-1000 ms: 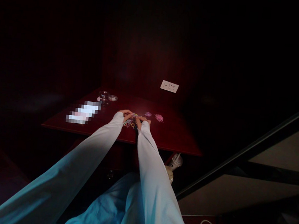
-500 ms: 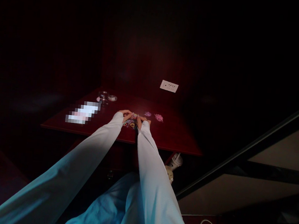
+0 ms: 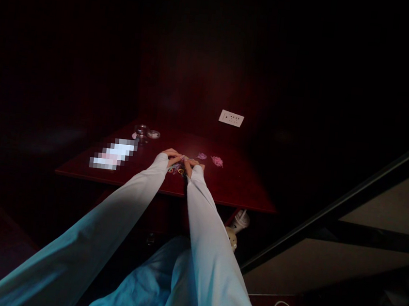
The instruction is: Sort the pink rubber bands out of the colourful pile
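On a dark-red table (image 3: 239, 188), a person's left hand (image 3: 171, 155) and right hand (image 3: 191, 164) sat close together, their exact grip too small to tell, over a pile of colored bands (image 3: 176, 168). Rightward lay pink (image 3: 217, 161) and purple clusters (image 3: 201, 156). Fingertip handling appeared underway; the next move seemingly called for a light pinch.
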A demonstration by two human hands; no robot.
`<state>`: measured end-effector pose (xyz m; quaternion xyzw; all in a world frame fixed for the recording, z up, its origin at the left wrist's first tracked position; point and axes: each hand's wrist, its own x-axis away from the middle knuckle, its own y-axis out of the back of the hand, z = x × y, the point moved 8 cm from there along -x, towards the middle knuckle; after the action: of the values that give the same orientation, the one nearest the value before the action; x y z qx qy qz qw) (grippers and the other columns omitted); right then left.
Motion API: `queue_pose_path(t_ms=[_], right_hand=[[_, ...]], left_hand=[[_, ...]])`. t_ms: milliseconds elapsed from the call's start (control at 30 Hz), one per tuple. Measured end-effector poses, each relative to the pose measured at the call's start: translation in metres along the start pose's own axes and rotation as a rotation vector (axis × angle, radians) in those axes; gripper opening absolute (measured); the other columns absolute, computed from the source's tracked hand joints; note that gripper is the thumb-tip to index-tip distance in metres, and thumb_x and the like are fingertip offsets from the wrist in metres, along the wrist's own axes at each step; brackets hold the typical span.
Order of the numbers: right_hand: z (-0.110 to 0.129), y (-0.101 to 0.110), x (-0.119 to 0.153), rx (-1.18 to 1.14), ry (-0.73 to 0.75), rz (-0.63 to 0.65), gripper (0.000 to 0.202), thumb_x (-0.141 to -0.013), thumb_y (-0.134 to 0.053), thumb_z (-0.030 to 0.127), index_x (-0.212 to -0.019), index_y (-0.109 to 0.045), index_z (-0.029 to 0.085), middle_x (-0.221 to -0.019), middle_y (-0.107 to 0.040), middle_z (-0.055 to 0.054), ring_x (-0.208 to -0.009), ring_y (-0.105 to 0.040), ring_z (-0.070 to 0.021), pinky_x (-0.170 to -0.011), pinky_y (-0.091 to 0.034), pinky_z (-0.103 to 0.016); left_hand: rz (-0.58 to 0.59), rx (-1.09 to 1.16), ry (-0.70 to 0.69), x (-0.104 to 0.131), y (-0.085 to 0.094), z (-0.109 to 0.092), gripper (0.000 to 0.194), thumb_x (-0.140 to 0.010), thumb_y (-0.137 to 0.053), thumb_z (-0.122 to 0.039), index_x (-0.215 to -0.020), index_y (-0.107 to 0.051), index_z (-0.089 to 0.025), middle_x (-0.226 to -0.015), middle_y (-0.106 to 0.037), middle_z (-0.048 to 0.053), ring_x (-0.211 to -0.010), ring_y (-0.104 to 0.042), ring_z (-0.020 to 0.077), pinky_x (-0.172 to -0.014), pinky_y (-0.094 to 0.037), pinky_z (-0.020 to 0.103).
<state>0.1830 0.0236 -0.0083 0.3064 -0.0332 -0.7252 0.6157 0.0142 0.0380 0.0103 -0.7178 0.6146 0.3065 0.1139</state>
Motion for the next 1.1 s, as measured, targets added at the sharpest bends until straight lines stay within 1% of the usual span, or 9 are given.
queue_pose_path(t_ms=[167, 267, 400, 500, 633, 733, 833, 967, 1100], right_hand=[[0.004, 0.001, 0.003, 0.005, 0.046, -0.003, 0.03, -0.093, -0.062, 0.047, -0.09, -0.083, 0.026, -0.104, -0.078, -0.002, -0.116, -0.06, -0.0216, -0.106, -0.039, -0.033], [0.005, 0.002, 0.004, 0.026, 0.023, -0.014, 0.031, -0.094, -0.059, 0.044, -0.085, -0.082, 0.026, -0.099, -0.077, -0.001, -0.113, -0.06, -0.0206, -0.104, -0.039, -0.031], [0.01, 0.007, 0.007, 0.023, 0.014, -0.044, 0.03, -0.093, -0.059, 0.039, -0.079, -0.08, 0.024, -0.093, -0.076, -0.004, -0.11, -0.059, -0.0225, -0.101, -0.041, -0.031], [0.013, 0.01, 0.009, -0.001, 0.03, -0.051, 0.03, -0.094, -0.058, 0.037, -0.078, -0.08, 0.024, -0.092, -0.075, -0.005, -0.11, -0.059, -0.0232, -0.102, -0.041, -0.032], [0.014, 0.01, 0.008, -0.007, 0.032, -0.04, 0.031, -0.095, -0.057, 0.036, -0.078, -0.079, 0.023, -0.091, -0.074, -0.005, -0.11, -0.059, -0.0223, -0.102, -0.042, -0.031], [0.011, 0.009, 0.005, 0.002, 0.019, -0.037, 0.03, -0.094, -0.059, 0.037, -0.076, -0.079, 0.022, -0.091, -0.075, -0.005, -0.11, -0.06, -0.0224, -0.1, -0.043, -0.03], [0.009, 0.008, 0.002, 0.004, 0.025, -0.026, 0.03, -0.094, -0.06, 0.036, -0.074, -0.079, 0.023, -0.088, -0.075, -0.004, -0.108, -0.061, -0.0221, -0.1, -0.043, -0.031], [0.009, 0.006, 0.001, -0.001, 0.039, -0.013, 0.029, -0.094, -0.061, 0.036, -0.079, -0.08, 0.022, -0.089, -0.075, -0.004, -0.107, -0.061, -0.0216, -0.1, -0.042, -0.032], [0.013, 0.007, 0.005, -0.007, 0.059, -0.034, 0.026, -0.093, -0.063, 0.039, -0.084, -0.082, 0.023, -0.098, -0.077, -0.004, -0.109, -0.061, -0.0211, -0.1, -0.042, -0.03]], left_hand=[[0.017, -0.038, 0.009, 0.001, -0.003, 0.001, 0.042, -0.078, -0.073, -0.061, -0.072, -0.078, -0.019, -0.081, -0.072, 0.007, -0.073, -0.068, 0.0196, -0.063, -0.053, 0.029], [0.025, -0.009, 0.052, 0.002, -0.005, 0.001, 0.045, -0.073, -0.073, -0.063, -0.071, -0.075, -0.018, -0.08, -0.069, 0.007, -0.067, -0.064, 0.0173, -0.056, -0.05, 0.027], [0.013, 0.046, 0.126, 0.006, -0.005, -0.001, 0.051, -0.07, -0.07, -0.067, -0.072, -0.073, -0.017, -0.082, -0.065, 0.007, -0.061, -0.06, 0.0168, -0.046, -0.044, 0.026], [-0.012, 0.047, 0.13, 0.009, -0.004, -0.008, 0.049, -0.074, -0.068, -0.066, -0.07, -0.07, -0.017, -0.078, -0.063, 0.007, -0.063, -0.061, 0.0186, -0.048, -0.045, 0.028], [-0.037, 0.066, 0.15, 0.01, -0.002, -0.012, 0.045, -0.082, -0.064, -0.061, -0.07, -0.069, -0.017, -0.078, -0.065, 0.008, -0.065, -0.062, 0.0196, -0.054, -0.05, 0.03], [-0.089, 0.079, 0.136, 0.009, 0.003, -0.012, 0.036, -0.081, -0.065, -0.051, -0.071, -0.071, -0.017, -0.081, -0.067, 0.008, -0.069, -0.063, 0.0186, -0.06, -0.052, 0.028], [-0.119, 0.094, 0.129, 0.008, 0.005, -0.008, 0.031, -0.079, -0.064, -0.046, -0.072, -0.072, -0.017, -0.081, -0.069, 0.008, -0.068, -0.063, 0.0176, -0.06, -0.052, 0.027], [-0.09, 0.135, 0.158, 0.008, -0.001, -0.002, 0.038, -0.079, -0.065, -0.054, -0.071, -0.072, -0.017, -0.078, -0.07, 0.008, -0.067, -0.063, 0.0178, -0.058, -0.051, 0.026], [-0.046, 0.077, 0.157, 0.008, -0.003, -0.002, 0.045, -0.073, -0.07, -0.063, -0.072, -0.072, -0.017, -0.077, -0.069, 0.006, -0.061, -0.059, 0.0161, -0.05, -0.045, 0.024]])
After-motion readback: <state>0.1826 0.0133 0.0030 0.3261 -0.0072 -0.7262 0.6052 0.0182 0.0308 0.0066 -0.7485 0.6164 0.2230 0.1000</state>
